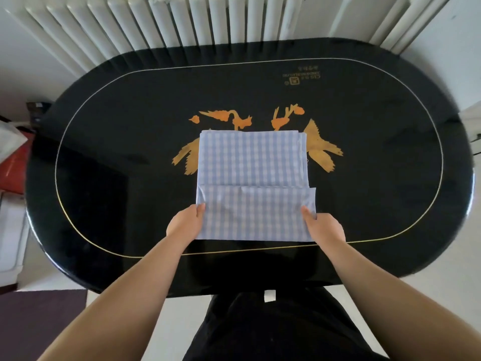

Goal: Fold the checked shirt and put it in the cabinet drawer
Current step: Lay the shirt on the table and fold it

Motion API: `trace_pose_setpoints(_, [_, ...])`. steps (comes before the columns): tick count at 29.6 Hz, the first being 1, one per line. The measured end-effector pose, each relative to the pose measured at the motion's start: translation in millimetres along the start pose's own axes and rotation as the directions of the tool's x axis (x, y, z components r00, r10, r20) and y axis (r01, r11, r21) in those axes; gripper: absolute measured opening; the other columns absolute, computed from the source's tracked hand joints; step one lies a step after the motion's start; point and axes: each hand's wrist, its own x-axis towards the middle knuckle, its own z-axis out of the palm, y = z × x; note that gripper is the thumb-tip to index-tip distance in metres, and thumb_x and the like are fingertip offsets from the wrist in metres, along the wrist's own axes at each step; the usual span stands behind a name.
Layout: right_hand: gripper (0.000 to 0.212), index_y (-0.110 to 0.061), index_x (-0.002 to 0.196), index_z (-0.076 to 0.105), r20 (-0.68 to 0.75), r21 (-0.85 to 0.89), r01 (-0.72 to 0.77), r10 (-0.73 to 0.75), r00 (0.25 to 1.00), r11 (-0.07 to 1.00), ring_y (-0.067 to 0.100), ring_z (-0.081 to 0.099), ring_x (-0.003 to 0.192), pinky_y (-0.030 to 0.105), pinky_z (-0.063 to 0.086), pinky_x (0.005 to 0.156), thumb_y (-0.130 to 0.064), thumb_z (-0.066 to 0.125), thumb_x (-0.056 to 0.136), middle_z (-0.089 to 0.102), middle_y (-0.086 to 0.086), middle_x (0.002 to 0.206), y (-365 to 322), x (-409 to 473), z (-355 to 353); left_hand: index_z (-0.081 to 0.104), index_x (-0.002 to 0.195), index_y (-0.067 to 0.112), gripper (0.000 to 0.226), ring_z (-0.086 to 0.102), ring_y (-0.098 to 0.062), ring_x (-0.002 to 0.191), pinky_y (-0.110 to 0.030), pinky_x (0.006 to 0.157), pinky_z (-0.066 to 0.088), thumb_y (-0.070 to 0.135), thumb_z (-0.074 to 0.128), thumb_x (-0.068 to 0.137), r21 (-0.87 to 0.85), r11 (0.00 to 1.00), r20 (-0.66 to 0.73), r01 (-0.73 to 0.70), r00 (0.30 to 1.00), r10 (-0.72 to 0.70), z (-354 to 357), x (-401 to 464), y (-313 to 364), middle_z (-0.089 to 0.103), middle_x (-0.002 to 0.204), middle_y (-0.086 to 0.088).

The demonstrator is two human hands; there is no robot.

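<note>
The checked shirt [253, 186] — folded, lying on the desk [104, 152] — is being gripped at its near edges by both hands: left hand [186, 222], right hand [324, 226].

Table [109, 142]: oval, glossy black top, thin gold line running parallel to the rim all round; gold and orange bird-and-branch motif [322, 149] at the centre; small gold stamp with lettering [302, 76] toward the far right edge. Lying on it: one checked shirt [251, 162], blue and white, folded to a rectangle, flat on the centre, partly covering the motif, its near end close to the table's near edge.
</note>
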Motion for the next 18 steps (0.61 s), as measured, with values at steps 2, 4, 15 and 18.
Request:
trace_pose_setpoints(2, [0.070, -0.011, 0.068, 0.055, 0.002, -0.037, -0.067, 0.067, 0.998, 0.997, 0.020, 0.058, 0.065, 0.033, 0.047, 0.068, -0.068, 0.020, 0.090, 0.056, 0.005, 0.068, -8, -1, -3, 0.055, 0.096, 0.013, 0.054, 0.057, -0.018, 0.077, -0.033, 0.066, 0.043, 0.051, 0.017, 0.100, -0.024, 0.999, 0.027, 0.046, 0.999, -0.046, -1, 3, 2, 0.060, 0.088, -0.005])
trace_pose_setpoints(4, [0.071, -0.011, 0.077, 0.057, 0.052, -0.021, -0.134, 0.134, 0.990, 0.991, 0.019, 0.059, 0.069, 0.029, 0.046, 0.063, -0.068, 0.017, 0.090, 0.059, 0.006, 0.075, -15, 5, -6, 0.057, 0.091, 0.011, 0.057, 0.059, -0.020, 0.073, -0.033, 0.067, 0.048, 0.054, 0.019, 0.099, -0.071, 0.991, 0.058, 0.116, 0.992, -0.112, -4, 7, 5, 0.061, 0.084, -0.007])
trace_pose_setpoints(15, [0.071, -0.030, 0.150, 0.015, 0.251, -0.654, 0.692, -0.776, 0.579, 0.304, 0.018, -0.003, 0.148, 0.036, 0.001, 0.118, -0.018, 0.054, 0.092, 0.004, -0.006, 0.160, 12, 19, -30, 0.047, 0.109, 0.008, 0.049, 0.058, -0.028, 0.087, -0.038, 0.077, 0.054, 0.052, 0.029, 0.098, -0.223, 0.911, 0.288, 0.346, 0.917, -0.277, -25, 17, 25, 0.056, 0.093, -0.012])
trace_pose_setpoints(18, [0.080, -0.035, 0.149, -0.006, 0.443, -0.641, 0.739, -0.686, 0.578, 0.209, 0.013, -0.024, 0.139, 0.037, -0.011, 0.114, -0.026, 0.051, 0.094, -0.016, -0.008, 0.158, 15, 41, -46, 0.049, 0.107, 0.008, 0.048, 0.057, -0.022, 0.075, -0.029, 0.061, 0.049, 0.053, 0.032, 0.097, -0.175, 0.908, 0.331, 0.382, 0.891, -0.311, -36, 19, 30, 0.054, 0.088, -0.010])
